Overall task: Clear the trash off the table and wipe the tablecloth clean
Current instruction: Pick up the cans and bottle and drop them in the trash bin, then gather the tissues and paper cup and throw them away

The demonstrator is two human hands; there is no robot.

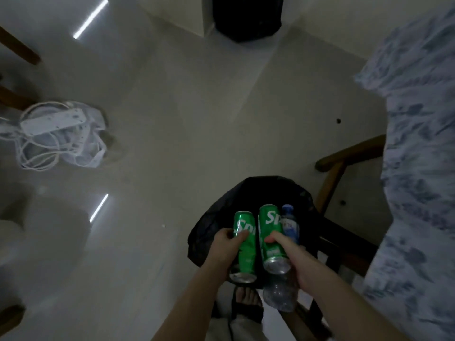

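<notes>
My left hand (225,247) grips a green soda can (245,244), held tilted over a black trash bag (268,190) on the floor. My right hand (293,257) clasps a second green soda can (270,239) together with a clear plastic water bottle (285,289) with a blue cap. Both cans point their bases toward me and hang above the bag's opening. The table's blue-and-white patterned tablecloth (418,168) hangs at the right edge of the view.
A wooden chair (344,161) stands between the bag and the tablecloth. White power strips and coiled cables (56,134) lie on the pale floor at left. A dark bin (246,18) stands at the far wall. My sandalled foot (247,301) is below the bag.
</notes>
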